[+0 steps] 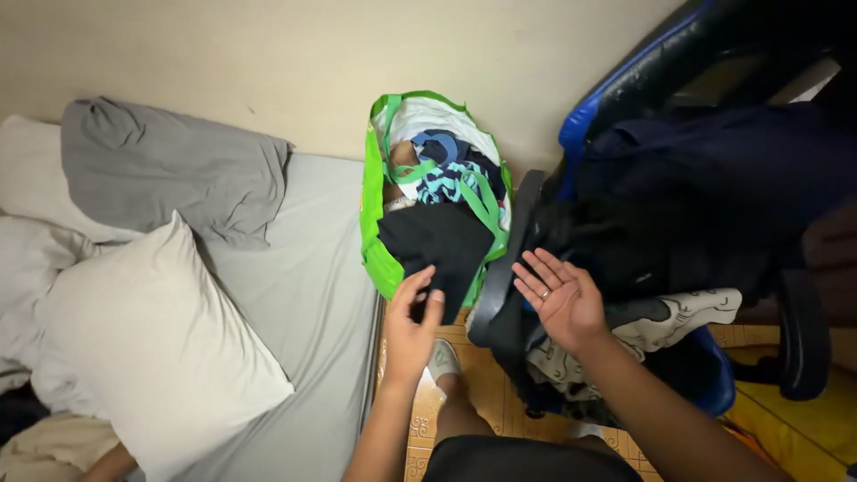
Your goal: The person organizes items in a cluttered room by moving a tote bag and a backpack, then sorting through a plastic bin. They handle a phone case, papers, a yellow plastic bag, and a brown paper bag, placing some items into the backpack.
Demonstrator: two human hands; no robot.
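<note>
Nearest to the camera are the person's dark shorts (527, 460) and bare knees, with one foot in a light sock (443, 359) on the yellow patterned floor (486, 379). From there the two forearms go up to the hands. The left hand (412, 328) has its grip closed on the lower edge of a black garment (437, 245), thumb and fingers pinching the cloth, which hangs out of the mouth of a green shopping bag (379, 259). This bag stands directly beyond the grip, against the cream wall, and is full of clothes: a white piece at the far side, a blue and teal patterned piece (446, 174) in the middle, with green straps (478, 201) crossing over them. The right hand (562, 299) is to the right of that grip, palm up, fingers spread apart and holding nothing, with a ring on one finger; it rests just beside a pile of dark clothes (678, 205) on a black and blue chair (616, 89). Under this hand lies a white cloth with dark line drawings (669, 321). I judge the step to be drawing the black garment from the bag; the next move would need a steady pull toward the body. To the left of the grip is a bed with a grey sheet (303, 295), a white pillow (152, 348) and a grey pillow (165, 170). I see no readable labels or signs.
</note>
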